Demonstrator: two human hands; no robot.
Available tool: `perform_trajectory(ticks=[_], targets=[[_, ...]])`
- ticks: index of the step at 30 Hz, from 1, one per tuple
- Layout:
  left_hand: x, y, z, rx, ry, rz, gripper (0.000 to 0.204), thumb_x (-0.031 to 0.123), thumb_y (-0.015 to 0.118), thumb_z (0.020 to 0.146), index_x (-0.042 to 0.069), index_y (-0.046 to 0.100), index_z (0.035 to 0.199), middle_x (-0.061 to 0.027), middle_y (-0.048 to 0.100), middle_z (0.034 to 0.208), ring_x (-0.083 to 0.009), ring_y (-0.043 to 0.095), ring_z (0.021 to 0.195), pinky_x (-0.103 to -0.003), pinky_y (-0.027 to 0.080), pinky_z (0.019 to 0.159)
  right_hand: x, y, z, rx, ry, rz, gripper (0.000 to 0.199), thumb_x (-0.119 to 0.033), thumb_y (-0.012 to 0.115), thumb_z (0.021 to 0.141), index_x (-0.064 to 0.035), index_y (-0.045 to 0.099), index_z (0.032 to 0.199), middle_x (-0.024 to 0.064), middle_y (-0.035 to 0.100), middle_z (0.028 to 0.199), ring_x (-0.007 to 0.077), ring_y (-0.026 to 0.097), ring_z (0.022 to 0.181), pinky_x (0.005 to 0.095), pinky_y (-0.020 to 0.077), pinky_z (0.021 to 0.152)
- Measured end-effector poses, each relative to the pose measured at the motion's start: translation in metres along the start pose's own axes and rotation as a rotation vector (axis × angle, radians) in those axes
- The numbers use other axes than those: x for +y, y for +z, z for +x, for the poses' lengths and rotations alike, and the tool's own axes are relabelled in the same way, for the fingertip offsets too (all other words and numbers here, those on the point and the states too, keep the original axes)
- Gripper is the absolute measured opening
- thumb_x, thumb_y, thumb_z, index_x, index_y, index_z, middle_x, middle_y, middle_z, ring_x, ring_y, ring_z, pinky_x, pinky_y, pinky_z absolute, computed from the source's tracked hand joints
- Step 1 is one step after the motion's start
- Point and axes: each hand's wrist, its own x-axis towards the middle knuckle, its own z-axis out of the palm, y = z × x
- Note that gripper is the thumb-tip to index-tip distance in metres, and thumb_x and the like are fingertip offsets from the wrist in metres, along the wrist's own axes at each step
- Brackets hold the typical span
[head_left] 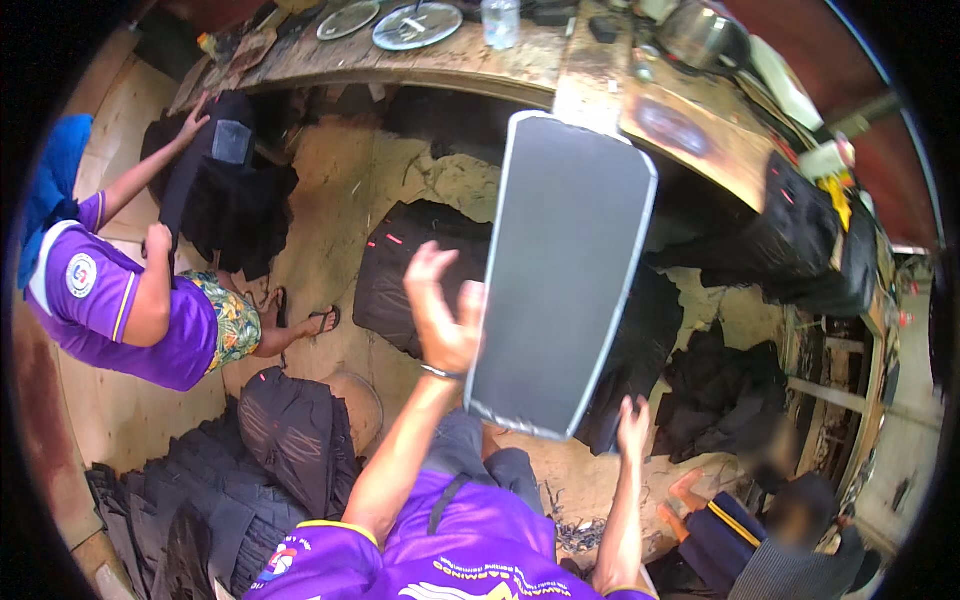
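In front of me a long dark grey board (565, 280) with a pale rim reaches from the table toward my body. My left hand (445, 315) is raised beside the board's left edge, fingers apart and nothing in them. A dark band circles that wrist. Lower down, past the board's near right corner, my right hand (632, 428) has its fingers closed at the edge of a black garment (645, 335). That garment hangs along the board's right side, partly hidden behind it. Another black garment (410, 270) with small red marks lies behind my left hand.
A wooden table (480, 65) curves along the far side, bearing round lids (417, 26), a plastic bottle (500, 24) and a kettle (703, 36). Left, a person (130, 290) handles black cloth. Another person (770, 540) sits low right. Black garments (200, 500) are piled at lower left.
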Motion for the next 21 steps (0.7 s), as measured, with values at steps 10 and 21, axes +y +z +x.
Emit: perform_trajectory(ticks=[10,21], targets=[[-0.302,0.116,0.055,-1.237,-0.104,1.015,0.092,0.042,0.074,0.097,0.008,0.029,0.17,-0.0149,0.02,0.181,-0.033,0.017,0.167,-0.064,0.019,0.132,0.112,0.044,-0.128,-0.489,0.362,-0.191,0.062,-0.03,0.073,0.095,-0.0026,0.058,0.149,0.0269,0.076,0.126,0.0433,0.073,0.119,0.0513,0.0563,0.101],[-0.336,0.095,0.089,-1.223,0.117,1.241,0.088,0.038,0.083,0.088,0.018,0.043,0.163,-0.0089,0.04,0.17,-0.0291,0.028,0.162,-0.067,0.022,0.128,0.034,0.042,-0.139,-0.406,0.353,-0.197,0.058,-0.038,0.062,0.105,-0.0086,0.054,0.154,0.0267,0.074,0.13,0.0468,0.07,0.123,0.0531,0.0536,0.106]])
